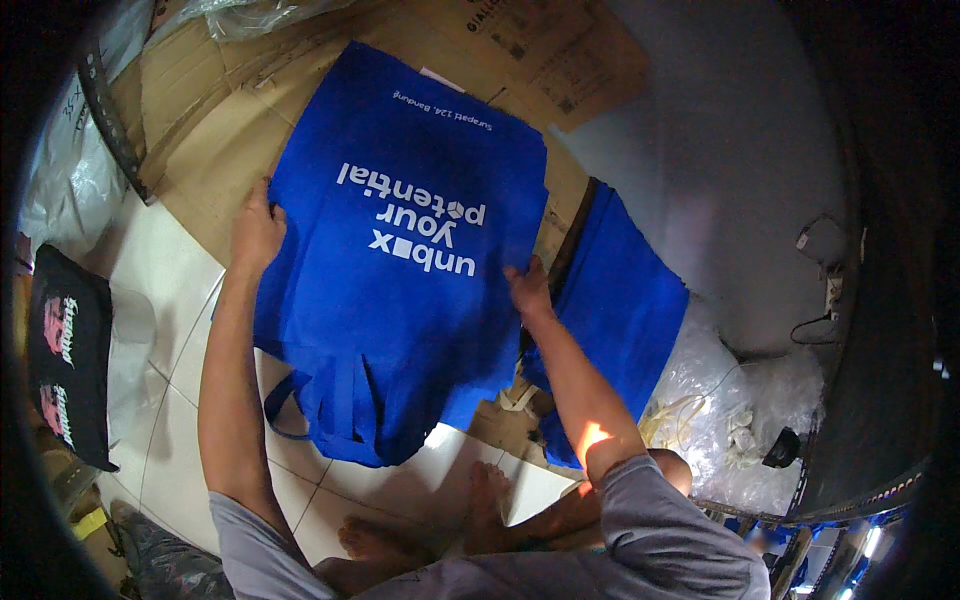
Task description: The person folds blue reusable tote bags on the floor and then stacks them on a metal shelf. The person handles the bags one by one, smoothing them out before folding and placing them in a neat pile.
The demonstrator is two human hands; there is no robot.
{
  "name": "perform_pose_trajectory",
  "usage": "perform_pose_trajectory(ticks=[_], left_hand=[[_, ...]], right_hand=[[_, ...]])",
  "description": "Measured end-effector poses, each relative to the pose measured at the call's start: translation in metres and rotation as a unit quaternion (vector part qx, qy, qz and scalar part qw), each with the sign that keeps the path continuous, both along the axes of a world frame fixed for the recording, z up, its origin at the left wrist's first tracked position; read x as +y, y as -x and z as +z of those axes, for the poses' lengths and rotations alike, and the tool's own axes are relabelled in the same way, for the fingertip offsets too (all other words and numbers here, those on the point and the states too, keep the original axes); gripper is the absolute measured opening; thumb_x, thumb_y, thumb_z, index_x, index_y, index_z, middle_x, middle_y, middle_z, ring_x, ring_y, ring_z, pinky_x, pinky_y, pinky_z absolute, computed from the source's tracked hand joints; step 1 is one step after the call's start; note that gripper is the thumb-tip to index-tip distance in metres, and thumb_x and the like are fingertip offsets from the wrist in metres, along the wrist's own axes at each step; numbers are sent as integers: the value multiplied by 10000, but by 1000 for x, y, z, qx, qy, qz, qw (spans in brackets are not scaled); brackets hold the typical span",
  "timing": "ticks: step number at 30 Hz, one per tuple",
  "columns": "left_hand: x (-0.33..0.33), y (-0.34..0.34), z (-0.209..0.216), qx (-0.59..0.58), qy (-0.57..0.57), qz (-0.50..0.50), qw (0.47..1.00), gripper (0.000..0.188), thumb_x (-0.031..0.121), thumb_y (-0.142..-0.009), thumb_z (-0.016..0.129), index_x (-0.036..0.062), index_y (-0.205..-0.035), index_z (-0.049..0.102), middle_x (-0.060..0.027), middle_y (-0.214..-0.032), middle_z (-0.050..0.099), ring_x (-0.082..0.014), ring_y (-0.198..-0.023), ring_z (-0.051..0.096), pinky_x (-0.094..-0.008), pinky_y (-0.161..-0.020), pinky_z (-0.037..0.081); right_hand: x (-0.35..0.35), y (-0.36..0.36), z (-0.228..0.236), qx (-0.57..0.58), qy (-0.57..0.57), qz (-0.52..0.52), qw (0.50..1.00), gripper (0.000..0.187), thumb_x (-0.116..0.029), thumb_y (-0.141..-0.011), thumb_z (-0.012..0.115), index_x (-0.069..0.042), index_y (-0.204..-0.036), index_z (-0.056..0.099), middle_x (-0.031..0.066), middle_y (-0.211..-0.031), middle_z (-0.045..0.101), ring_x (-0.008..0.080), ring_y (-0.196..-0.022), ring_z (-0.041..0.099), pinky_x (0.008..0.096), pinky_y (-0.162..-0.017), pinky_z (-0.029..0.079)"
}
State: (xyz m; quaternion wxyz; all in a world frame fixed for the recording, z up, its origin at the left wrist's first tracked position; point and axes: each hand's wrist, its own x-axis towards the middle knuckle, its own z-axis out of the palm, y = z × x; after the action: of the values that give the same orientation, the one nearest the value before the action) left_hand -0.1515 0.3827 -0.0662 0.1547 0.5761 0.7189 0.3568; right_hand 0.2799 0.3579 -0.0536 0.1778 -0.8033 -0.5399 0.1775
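Note:
A blue fabric tote bag (400, 310) with white print lies flat before me, its print upside down from where I sit. Layered edges along its sides suggest several bags stacked together. The handles (350, 410) hang toward me at the near end. My left hand (258, 228) grips the bag's left edge, thumb on top and the other fingers partly hidden. At the right edge my right hand (530, 287) pinches the fabric, its fingers curled.
More blue fabric (625, 300) lies to the right. Brown cardboard (190, 130) covers part of the white tiled floor (180, 400). Clear plastic (720, 410) is heaped at right beside a grey wall (720, 180). A black printed cloth (75, 350) hangs at left.

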Motion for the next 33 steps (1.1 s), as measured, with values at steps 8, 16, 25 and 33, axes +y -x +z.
perform_pose_trajectory(ticks=[8, 16, 25, 33], left_hand=[[-4, 4, 13, -171, -89, -118, 974, 525, 62, -822, 503, 19, -1337, 404, -271, -1215, 525, -424, -1072, 535, -441, -920, 434], [19, -3, 3, 23, 45, 1, 999, 472, 100, -799, 556, 9, -1256, 481, -219, -1254, 513, -370, -1134, 504, -414, -956, 419], [21, 0, 0, 44, 79, 1, 996, 591, 252, -766, 616, -2, -1277, 461, -257, -1243, 509, -417, -1086, 523, -426, -965, 412], [30, -3, 32, -55, 110, -66, 990, 687, 325, -769, 657, 0, -1327, 422, -257, -1197, 548, -366, -1109, 540, -404, -988, 400]], right_hand=[[-7, 22, 45, 214, -93, 13, 972, 589, -132, -844, 560, 10, -1370, 336, 218, -1330, 454, 320, -1246, 432, 363, -1022, 351], [-28, -6, 0, 113, -3, -42, 993, 569, -124, -833, 552, 31, -1349, 368, 212, -1309, 479, 291, -1191, 481, 345, -1008, 364], [-23, 11, 26, 387, 94, -169, 902, 251, -104, -818, 567, -47, -1061, 543, 103, -1015, 548, 216, -887, 539, 395, -738, 476], [-32, -24, -41, 233, 95, -100, 963, 333, -178, -838, 586, -63, -1137, 497, 99, -1072, 538, 240, -938, 531, 451, -766, 474]])
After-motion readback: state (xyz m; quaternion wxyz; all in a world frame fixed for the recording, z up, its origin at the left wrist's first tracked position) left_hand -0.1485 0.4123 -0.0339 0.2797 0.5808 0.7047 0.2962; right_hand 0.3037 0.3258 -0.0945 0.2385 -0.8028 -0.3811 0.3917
